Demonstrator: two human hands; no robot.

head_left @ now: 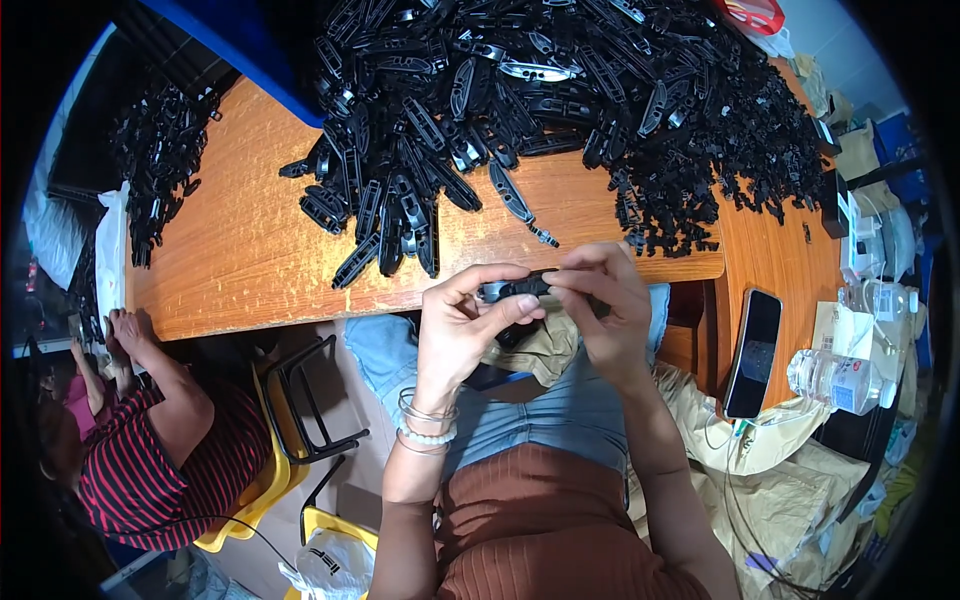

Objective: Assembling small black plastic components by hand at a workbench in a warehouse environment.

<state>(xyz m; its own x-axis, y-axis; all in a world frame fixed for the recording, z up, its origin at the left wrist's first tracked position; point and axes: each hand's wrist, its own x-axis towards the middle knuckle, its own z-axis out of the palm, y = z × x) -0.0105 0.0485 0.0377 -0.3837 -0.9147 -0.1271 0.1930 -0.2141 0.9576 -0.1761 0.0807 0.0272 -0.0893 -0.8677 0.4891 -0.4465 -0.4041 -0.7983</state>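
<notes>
1. Held part: a black clip-like part [517, 288] is located at the center of the frame, in front of the table's near edge, between the person's 2 hands.
2. Left hand [455, 325]: thumb and fingers are closed narrowly on the left end and underside of the held part. 2 or more bracelets [428, 435] encircle the wrist.
3. Right hand [605, 305]: thumb and fingertips are pinched together at the right end of the held part. Whether they grip a separate small piece cannot be told.
4. Table [245, 240]: the wooden top spans the upper half of the frame.
5. Long-part pile [420, 115]: elongated black parts lie heaped at upper center. A single long part [511, 192] points from this pile toward the hands.
6. Small-part pile [690, 190]: small black pieces lie at upper right, adjoining the long-part pile.
7. Right side of frame: a dark-screened phone [755, 350] lies near a clear plastic bottle [828, 376], which rests on its side.
8. Lower left of frame: a co-worker [170, 470] in a striped top sits on a yellow chair [250, 510].
</notes>
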